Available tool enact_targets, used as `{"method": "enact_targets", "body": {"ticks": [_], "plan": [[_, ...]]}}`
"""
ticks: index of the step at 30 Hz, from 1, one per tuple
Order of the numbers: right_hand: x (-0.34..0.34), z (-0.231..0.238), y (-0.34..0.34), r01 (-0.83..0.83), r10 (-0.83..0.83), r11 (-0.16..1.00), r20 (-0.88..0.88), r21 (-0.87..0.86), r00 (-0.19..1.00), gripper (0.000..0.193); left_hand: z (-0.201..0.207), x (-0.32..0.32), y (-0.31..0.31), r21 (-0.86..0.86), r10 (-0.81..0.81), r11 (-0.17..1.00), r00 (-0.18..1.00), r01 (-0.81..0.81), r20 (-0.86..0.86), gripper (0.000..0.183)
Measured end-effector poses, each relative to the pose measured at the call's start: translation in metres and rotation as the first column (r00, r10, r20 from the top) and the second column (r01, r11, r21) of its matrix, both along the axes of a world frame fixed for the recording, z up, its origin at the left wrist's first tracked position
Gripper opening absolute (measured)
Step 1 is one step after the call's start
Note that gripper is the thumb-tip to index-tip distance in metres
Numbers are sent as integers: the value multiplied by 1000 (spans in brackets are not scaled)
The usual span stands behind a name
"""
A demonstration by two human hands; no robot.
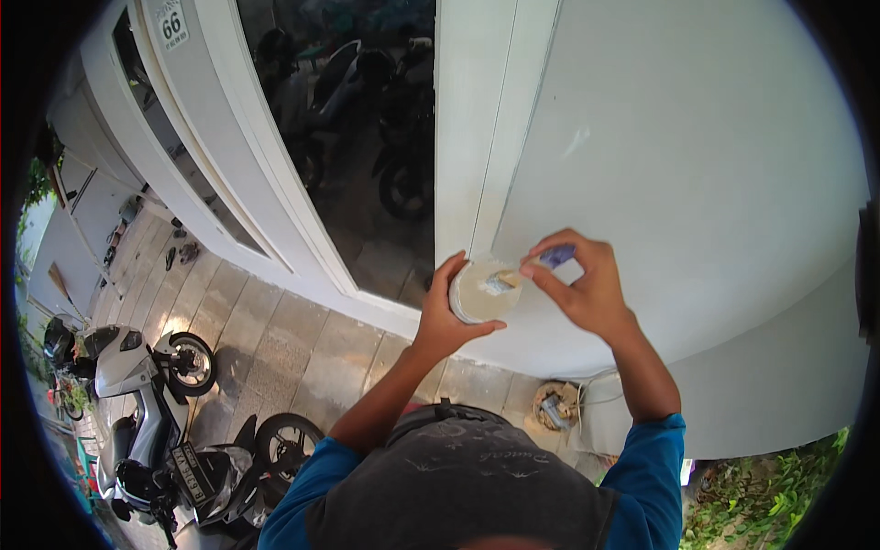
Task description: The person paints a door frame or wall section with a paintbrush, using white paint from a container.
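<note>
Purple-handled, an apparent paintbrush (556,255) is pinched in the right hand (585,289), its tip at the pale round tub (474,308) clasped by the left hand (444,319). Any excess is best wiped against the rim, with the tub kept level; left beyond the tub, a dark glass pane (357,156) is seen.

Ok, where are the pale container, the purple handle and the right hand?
Pale container (477,304): head view, lower part of its round face.
Purple handle (557,255): head view, middle of its visible part.
Right hand (588,286): head view, its middle.
</note>
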State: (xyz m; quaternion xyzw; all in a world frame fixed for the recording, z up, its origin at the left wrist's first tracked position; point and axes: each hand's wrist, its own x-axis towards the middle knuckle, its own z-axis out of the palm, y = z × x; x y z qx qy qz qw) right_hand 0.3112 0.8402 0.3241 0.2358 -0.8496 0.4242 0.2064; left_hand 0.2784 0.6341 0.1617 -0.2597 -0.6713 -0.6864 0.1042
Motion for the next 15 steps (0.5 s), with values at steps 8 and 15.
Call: {"method": "enact_targets", "body": {"ticks": [8,15], "plan": [[10,-23,-4,-7,7,1000,-14,-8,1000,22,-9,9,-3,-55,-11,998,998,14,61,122],[4,-44,-1,-34,42,988,48,-153,998,19,-16,10,-6,-76,0,997,998,4,63,119]]}}
